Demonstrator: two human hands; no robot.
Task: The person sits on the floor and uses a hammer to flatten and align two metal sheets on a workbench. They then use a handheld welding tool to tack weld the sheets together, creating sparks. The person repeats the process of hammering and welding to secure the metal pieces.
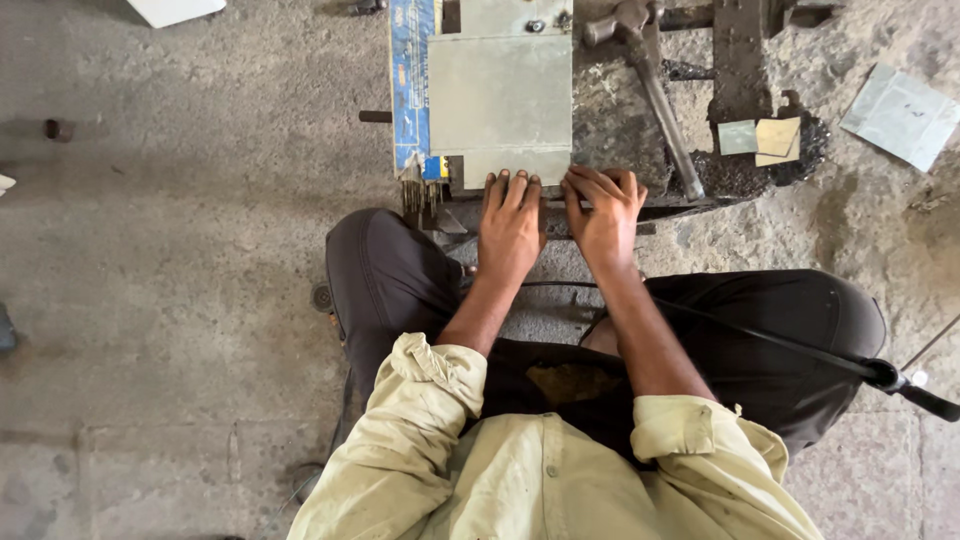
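Your left hand (511,222) and right hand (603,213) press flat, fingers extended and grasping nothing, on the near edge of the thin grey sheet-metal panel (500,95) on the floor: probably stiff, light, sharp-edged.

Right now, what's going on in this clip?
A person sits on a concrete floor, both hands pressed flat on the near edge of a grey metal sheet. The left hand and right hand lie side by side, fingers spread, neither closed around anything. A hammer lies just right of the sheet, untouched. Small sheet offcuts lie further right.
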